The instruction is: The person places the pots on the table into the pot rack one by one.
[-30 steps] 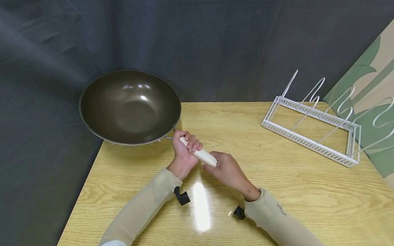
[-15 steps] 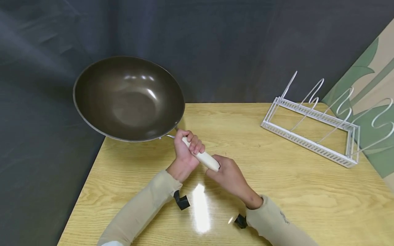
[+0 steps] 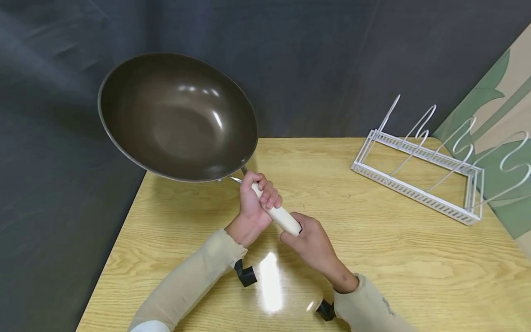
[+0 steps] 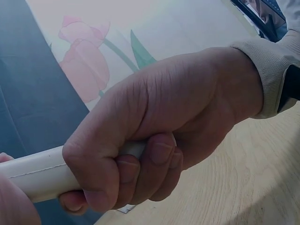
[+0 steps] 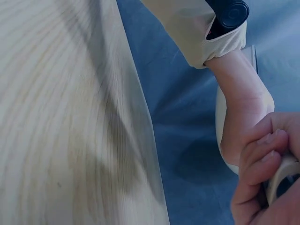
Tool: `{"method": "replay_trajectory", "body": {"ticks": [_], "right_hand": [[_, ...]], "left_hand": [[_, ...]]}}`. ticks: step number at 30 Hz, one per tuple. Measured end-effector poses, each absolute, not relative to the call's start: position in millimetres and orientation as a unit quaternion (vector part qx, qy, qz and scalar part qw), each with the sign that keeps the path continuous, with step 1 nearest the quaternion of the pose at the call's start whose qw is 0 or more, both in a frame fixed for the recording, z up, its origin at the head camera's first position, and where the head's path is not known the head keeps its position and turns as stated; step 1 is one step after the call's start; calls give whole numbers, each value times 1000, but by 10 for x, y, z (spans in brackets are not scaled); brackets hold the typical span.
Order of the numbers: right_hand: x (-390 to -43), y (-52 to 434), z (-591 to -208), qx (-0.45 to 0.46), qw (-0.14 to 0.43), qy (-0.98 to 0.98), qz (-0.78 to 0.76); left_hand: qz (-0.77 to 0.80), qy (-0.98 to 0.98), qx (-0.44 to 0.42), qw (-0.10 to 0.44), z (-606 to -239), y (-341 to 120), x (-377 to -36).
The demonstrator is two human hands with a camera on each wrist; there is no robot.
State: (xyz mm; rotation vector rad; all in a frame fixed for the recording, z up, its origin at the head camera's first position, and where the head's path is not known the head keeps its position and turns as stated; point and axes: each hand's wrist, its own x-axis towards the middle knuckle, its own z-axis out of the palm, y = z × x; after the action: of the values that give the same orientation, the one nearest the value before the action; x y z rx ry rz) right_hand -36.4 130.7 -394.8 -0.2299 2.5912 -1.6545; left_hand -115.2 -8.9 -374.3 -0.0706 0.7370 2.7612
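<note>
A dark brown wok (image 3: 174,115) hangs in the air over the table's far left corner, its bowl tilted toward me. Both hands grip its cream handle (image 3: 284,217). My left hand (image 3: 254,203) wraps the handle close to the pan, fingers curled over the top. My right hand (image 3: 309,237) clasps the handle's tail end just behind it. In the left wrist view the right hand (image 4: 154,136) fills the frame, fingers curled under the pale handle (image 4: 37,176). The right wrist view shows the left forearm (image 5: 243,103) and its beige sleeve (image 5: 197,28).
A light wooden table (image 3: 373,258) lies below the hands. A white wire rack (image 3: 419,170) with tall curved dividers stands at the back right. Dark cloth covers the wall and hangs past the table's left edge. A leaf-patterned panel (image 3: 506,138) leans at the far right.
The wok has risen and tipped its bowl more toward me. Both hands, still gripping the handle, have shifted slightly right and nearer.
</note>
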Motion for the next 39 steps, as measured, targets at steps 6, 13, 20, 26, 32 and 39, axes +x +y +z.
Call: {"method": "replay_trajectory", "body": {"ticks": [6,13,20,26,32,39], "right_hand": [[-327,1312,-3941,-60,38,821,-566],[-271,1351,-3944,-56,40,799,-597],[-198,1416,-3957,-35,15,800,-599],[-140,1426,-3974,-22,1,795,-607],[-76,1399,-3978,-2,-17,778,-628],[-31,1386,-3939,10,-39,767,-641]], "left_hand": [[947,280,-19,156,-3697,-53,-1158],[939,294,-4,176,-3646,22,-1145],[932,304,22,195,-3606,115,-1118],[926,309,50,212,-3604,159,-1103],[914,326,74,230,-3567,201,-1087],[900,348,85,249,-3462,263,-1080]]}}
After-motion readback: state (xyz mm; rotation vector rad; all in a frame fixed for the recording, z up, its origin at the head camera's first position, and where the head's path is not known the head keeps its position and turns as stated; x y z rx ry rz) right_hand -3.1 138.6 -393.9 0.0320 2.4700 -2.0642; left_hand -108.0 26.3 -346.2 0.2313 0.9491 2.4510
